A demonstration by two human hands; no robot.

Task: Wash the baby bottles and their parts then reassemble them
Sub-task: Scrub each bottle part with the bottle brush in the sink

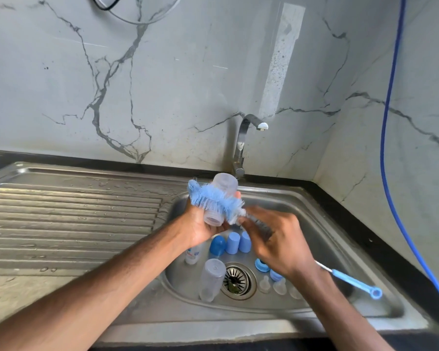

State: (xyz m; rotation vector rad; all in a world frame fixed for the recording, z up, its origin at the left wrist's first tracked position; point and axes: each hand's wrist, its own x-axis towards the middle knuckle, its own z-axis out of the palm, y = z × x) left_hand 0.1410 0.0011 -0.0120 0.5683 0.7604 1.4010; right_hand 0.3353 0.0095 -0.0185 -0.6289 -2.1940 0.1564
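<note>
Bottle (pixel 225 183): clear plastic cylinder, threaded neck, gripped in left hand (pixel 200 228).
Brush (pixel 205 197): blue bristles across bottle; right hand (pixel 279 243) grips its stem.

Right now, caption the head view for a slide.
Left hand holds a clear bottle; right hand scrubs it with a blue brush.

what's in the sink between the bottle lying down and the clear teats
The drain strainer sits between the lying bottle and the clear teats, as the head view shows.
</note>
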